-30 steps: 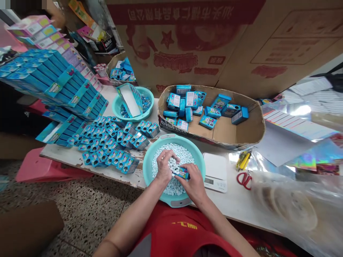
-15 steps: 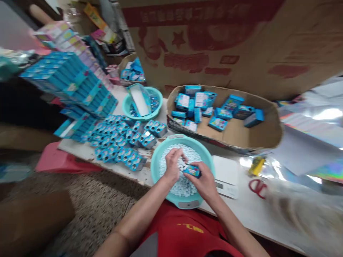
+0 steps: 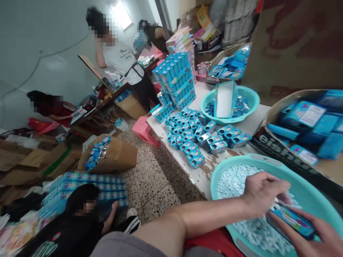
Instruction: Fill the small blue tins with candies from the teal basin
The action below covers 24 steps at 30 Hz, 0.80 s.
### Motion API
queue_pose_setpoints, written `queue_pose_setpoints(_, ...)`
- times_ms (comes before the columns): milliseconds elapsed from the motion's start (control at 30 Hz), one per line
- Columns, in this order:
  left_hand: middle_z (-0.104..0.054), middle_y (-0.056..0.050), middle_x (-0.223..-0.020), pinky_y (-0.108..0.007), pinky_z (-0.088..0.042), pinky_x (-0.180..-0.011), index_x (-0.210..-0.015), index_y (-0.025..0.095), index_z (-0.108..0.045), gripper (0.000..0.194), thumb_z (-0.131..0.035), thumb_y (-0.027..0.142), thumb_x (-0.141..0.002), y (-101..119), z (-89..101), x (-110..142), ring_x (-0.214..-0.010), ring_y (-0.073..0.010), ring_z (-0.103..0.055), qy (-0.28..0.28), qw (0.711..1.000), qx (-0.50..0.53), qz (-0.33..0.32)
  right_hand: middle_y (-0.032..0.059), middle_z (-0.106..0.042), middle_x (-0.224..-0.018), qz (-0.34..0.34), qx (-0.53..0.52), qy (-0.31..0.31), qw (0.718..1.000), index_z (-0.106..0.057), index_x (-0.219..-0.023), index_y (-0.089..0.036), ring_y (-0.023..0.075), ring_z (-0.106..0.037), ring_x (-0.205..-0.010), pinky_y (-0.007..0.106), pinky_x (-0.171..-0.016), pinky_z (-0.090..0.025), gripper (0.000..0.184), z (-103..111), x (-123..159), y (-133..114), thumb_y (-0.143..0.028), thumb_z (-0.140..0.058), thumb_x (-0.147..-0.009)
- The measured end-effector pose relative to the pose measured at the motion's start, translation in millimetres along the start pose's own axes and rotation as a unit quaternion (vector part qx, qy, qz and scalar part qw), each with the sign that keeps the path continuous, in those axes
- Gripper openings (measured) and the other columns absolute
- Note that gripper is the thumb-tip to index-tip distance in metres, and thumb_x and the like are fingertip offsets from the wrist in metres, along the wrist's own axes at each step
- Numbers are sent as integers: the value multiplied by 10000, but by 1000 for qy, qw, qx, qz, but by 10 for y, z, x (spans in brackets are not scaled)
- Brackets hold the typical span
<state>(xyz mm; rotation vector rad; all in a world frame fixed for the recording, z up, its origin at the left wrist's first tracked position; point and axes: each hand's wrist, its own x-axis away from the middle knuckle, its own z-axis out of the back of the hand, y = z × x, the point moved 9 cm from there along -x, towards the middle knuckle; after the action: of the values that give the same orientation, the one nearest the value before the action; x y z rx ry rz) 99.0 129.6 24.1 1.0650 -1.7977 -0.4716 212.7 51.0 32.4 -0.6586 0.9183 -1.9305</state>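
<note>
A teal basin (image 3: 227, 167) full of small white tablets (image 3: 233, 178) sits at the table's near edge. My left hand (image 3: 261, 192) hovers over the tablets with fingers pinched together, right beside a small blue tin (image 3: 292, 221). My right hand (image 3: 318, 233) grips that tin from below at the lower right corner. What the left fingers pinch is hidden. Several open blue tins (image 3: 198, 137) lie in rows on the white table (image 3: 187, 162) to the left of the basin.
A second teal basin (image 3: 246, 98) holds a white-lined box. Stacked blue cartons (image 3: 175, 76) stand behind; a cardboard tray (image 3: 270, 134) of blue boxes sits right. A pink stool (image 3: 143, 130), a cardboard box (image 3: 115, 153), people standing and one crouching (image 3: 77, 214) occupy the floor left.
The view has swung far left, now showing the floor and other people. My hands stay together over the tablet basin, the right one still on the blue tin.
</note>
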Motion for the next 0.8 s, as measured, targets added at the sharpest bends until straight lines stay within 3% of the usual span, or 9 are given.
queue_pose_setpoints(167, -536, 28, -474, -237, -393, -522, -697, 168, -544, 314, -682, 434, -604, 165, 15, 34, -464, -104, -491, -20, 998, -25, -52, 66, -656, -800, 73, -37, -21, 996, -622, -798, -251, 314, -620, -772, 456, -705, -474, 484, -26, -13, -307, -679, -649, -575)
queue_pose_setpoints(367, -554, 22, -518, -254, -444, -618, -737, 168, -539, 203, -591, 361, -765, 147, -39, 11, -539, -124, -558, -63, 993, -47, -94, 64, -658, -859, 83, -58, -17, 995, -622, -890, -224, 273, -606, -842, 399, -752, -460, 358, -6, -51, -231, -522, -683, -701)
queue_pose_setpoints(567, -581, 4, -627, -266, -468, -631, -767, 162, -557, 229, -581, 389, -787, 133, -159, 65, -610, -137, -592, -82, 986, -91, -109, 50, -637, -894, 66, -58, -1, 996, -596, -910, -219, 253, -593, -883, 383, -779, -456, 248, 63, -14, -182, -358, -698, -731)
queue_pose_setpoints(800, -538, 25, -581, -249, -465, -583, -743, 171, -545, 226, -596, 388, -781, 122, -266, 77, -562, -122, -574, -88, 984, -98, -123, 44, -627, -901, 77, -57, 25, 995, -582, -914, -226, 248, -588, -886, 370, -768, -454, 239, 166, 5, -219, -226, -709, -712)
